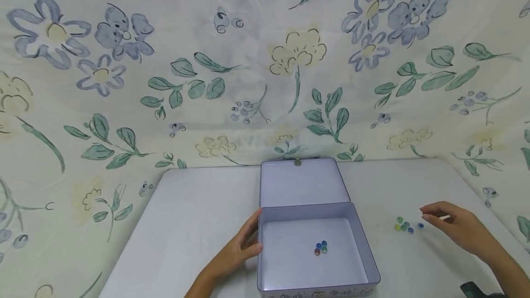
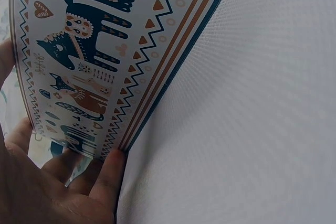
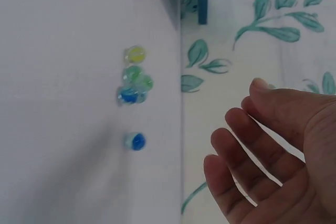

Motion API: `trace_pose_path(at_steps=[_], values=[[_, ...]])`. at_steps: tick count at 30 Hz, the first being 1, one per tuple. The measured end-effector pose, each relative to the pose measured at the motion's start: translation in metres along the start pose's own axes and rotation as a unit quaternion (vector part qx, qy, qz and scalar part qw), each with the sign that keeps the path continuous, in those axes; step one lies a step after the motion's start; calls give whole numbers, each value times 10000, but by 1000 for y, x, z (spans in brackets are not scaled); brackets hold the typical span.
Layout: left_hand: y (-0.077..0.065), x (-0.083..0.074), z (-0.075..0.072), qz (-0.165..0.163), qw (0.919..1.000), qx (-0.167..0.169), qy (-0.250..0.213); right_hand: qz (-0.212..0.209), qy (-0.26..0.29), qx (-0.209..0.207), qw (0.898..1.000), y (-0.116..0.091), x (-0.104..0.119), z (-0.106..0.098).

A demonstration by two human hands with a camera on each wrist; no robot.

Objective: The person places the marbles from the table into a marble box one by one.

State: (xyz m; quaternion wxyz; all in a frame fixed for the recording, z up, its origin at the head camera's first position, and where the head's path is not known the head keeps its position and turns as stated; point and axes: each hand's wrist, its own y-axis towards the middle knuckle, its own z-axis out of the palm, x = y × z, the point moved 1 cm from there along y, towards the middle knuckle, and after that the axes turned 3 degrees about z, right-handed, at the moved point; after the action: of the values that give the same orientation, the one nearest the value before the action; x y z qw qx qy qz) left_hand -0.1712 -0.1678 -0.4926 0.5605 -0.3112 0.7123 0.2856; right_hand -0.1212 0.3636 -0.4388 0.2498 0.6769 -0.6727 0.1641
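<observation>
A lidded tin box (image 1: 366, 249) stands on the white table, its hinged lid (image 1: 304, 183) tipped back. My left hand (image 1: 233, 254) rests along the box's left side, fingertips and thumb at the rim. In the left wrist view, the fingers (image 2: 107, 177) extend along the wall printed with animals (image 2: 84, 72). Inside the box lie several glass marbles (image 1: 319, 246), blue, green and reddish. To the right, my right hand (image 1: 461, 229) hovers with loosely bent fingers and nothing between them. Just left of its fingertips is a blue marble (image 3: 137, 141), apart from a cluster of green, yellow and blue marbles (image 3: 137, 81).
Flower-printed cloth (image 1: 248, 82) hangs behind the table and runs along its sides. The white tabletop (image 1: 186, 224) spreads to both sides of the box. A small dark object (image 1: 472, 289) shows at the lower right, by the right forearm.
</observation>
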Motion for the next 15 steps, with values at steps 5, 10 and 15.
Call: trace_pose_path(at_steps=[5, 10, 15], values=[[-2, 1, 0, -43, 10000, -7, -58, 161, 22, 139, 9998, -1, -13, 9], [-1, 3, 0, -14, 10000, 31, -52, 567, -48, 384, 9976, -2, -27, 17], [-1, 3, 0, 48, 10000, 61, -55, 770, -48, 556, 9955, -1, -36, 24]])
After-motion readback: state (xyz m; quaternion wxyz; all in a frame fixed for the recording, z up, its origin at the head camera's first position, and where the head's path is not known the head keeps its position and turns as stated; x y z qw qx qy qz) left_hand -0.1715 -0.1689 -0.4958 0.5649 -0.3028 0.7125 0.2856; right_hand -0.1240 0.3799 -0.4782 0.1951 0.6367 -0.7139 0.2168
